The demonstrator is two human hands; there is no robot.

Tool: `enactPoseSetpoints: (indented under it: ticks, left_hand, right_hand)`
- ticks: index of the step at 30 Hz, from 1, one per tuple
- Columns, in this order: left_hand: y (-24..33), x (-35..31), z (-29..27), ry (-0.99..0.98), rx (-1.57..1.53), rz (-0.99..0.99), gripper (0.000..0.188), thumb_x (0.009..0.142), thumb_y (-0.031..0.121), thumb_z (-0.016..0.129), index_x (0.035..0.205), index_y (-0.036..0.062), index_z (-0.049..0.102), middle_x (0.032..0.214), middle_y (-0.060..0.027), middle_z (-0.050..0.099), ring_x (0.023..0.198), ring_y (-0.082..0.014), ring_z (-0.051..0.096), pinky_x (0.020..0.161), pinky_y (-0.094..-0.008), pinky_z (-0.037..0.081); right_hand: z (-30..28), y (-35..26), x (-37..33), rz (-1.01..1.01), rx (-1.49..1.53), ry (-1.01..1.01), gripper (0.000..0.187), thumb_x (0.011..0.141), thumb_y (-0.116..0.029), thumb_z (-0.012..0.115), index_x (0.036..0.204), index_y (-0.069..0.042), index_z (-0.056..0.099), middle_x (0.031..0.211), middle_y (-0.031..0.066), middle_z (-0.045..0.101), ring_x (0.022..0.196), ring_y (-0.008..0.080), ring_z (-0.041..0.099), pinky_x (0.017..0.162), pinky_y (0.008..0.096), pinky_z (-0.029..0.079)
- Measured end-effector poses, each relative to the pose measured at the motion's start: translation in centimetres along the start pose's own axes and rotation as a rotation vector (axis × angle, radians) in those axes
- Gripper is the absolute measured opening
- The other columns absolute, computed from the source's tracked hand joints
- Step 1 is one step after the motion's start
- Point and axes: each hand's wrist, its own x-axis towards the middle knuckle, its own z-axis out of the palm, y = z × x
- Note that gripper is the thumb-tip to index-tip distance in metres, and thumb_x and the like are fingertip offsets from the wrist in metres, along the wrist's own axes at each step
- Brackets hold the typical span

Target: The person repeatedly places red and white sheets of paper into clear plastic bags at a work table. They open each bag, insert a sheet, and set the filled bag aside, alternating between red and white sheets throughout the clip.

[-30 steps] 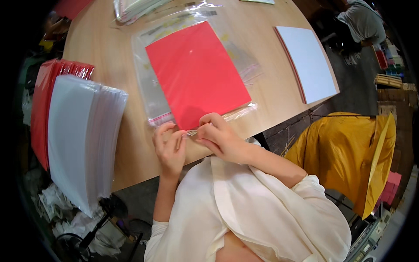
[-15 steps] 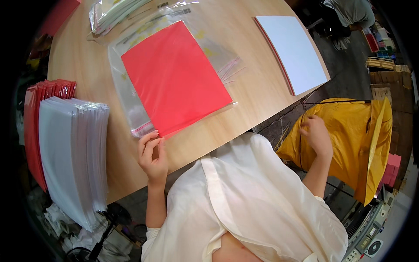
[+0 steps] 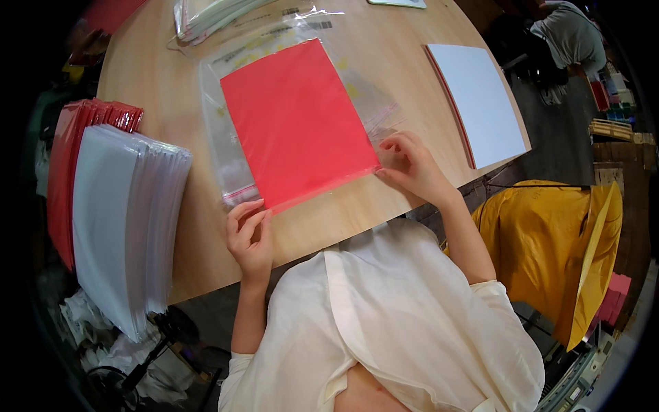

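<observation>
A red sheet in a clear plastic sleeve (image 3: 298, 123) lies in front of me on the table. My left hand (image 3: 249, 233) pinches the sleeve's near left corner between thumb and fingers. At the near right corner, my right hand (image 3: 415, 168) has its thumb and fingers closed on the sleeve's edge. A clear strip of the sleeve extends past the red sheet's near edge, between the two hands. Beneath it lie several clear plastic bags (image 3: 218, 137) with yellow marks and a pinkish strip.
On the left stands a stack of white sleeved sheets (image 3: 123, 220) beside red sleeved ones (image 3: 67, 178). A pile of pale blue-white sheets (image 3: 477, 103) lies at the table's right edge. A yellow sack (image 3: 542, 240) hangs at right. Another person (image 3: 570, 38) is beyond.
My right hand has come from beside the yellow sack to the sleeve's near right corner. My left hand keeps its pinch at the left corner. The whole view has shifted slightly.
</observation>
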Motion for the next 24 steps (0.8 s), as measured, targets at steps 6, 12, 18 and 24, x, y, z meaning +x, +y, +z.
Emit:
enactPoseSetpoints:
  ticks: [6, 12, 18, 24]
  left_hand:
    - [-0.3, -0.2, -0.1, 0.029, -0.010, -0.032, 0.009, 0.078, -0.008, 0.069, 0.086, -0.0036, 0.069, 0.105, -0.0084, 0.060, 0.097, -0.0202, 0.063, 0.085, -0.0294, 0.051]
    - [-0.6, -0.3, 0.1, 0.047, 0.073, -0.013, 0.013, 0.076, -0.006, 0.072, 0.089, -0.0024, 0.071, 0.104, -0.0076, 0.060, 0.096, -0.0205, 0.061, 0.083, -0.0311, 0.049]
    - [-0.2, 0.2, 0.0, 0.039, 0.356, 0.015, 0.012, 0.072, 0.003, 0.078, 0.083, 0.0039, 0.073, 0.103, -0.0043, 0.059, 0.104, -0.0249, 0.055, 0.091, -0.0391, 0.041]
    - [0.8, 1.3, 0.5, 0.015, 0.528, -0.022, 0.032, 0.073, 0.003, 0.074, 0.103, 0.0057, 0.064, 0.116, -0.0097, 0.053, 0.115, -0.0308, 0.047, 0.100, -0.0412, 0.036]
  right_hand:
    - [0.4, 0.1, 0.0, 0.123, 0.267, -0.042, 0.040, 0.079, -0.005, 0.073, 0.114, -0.006, 0.054, 0.089, 0.0003, 0.057, 0.083, 0.0098, 0.054, 0.073, 0.0247, 0.045]
    - [1.4, 0.3, 0.4, 0.099, 0.402, 0.020, 0.037, 0.081, 0.001, 0.068, 0.114, -0.005, 0.053, 0.081, 0.0014, 0.059, 0.078, 0.0090, 0.056, 0.071, 0.0231, 0.046]
    - [2.2, -0.7, 1.3, 0.225, 0.292, 0.074, 0.035, 0.081, 0.001, 0.067, 0.113, -0.002, 0.053, 0.079, 0.0086, 0.063, 0.076, 0.0154, 0.062, 0.069, 0.0277, 0.049]
    - [3.2, -2.5, 1.6, 0.317, 0.012, 0.117, 0.040, 0.079, -0.002, 0.069, 0.115, -0.002, 0.053, 0.092, 0.0128, 0.063, 0.084, 0.0225, 0.062, 0.076, 0.0374, 0.049]
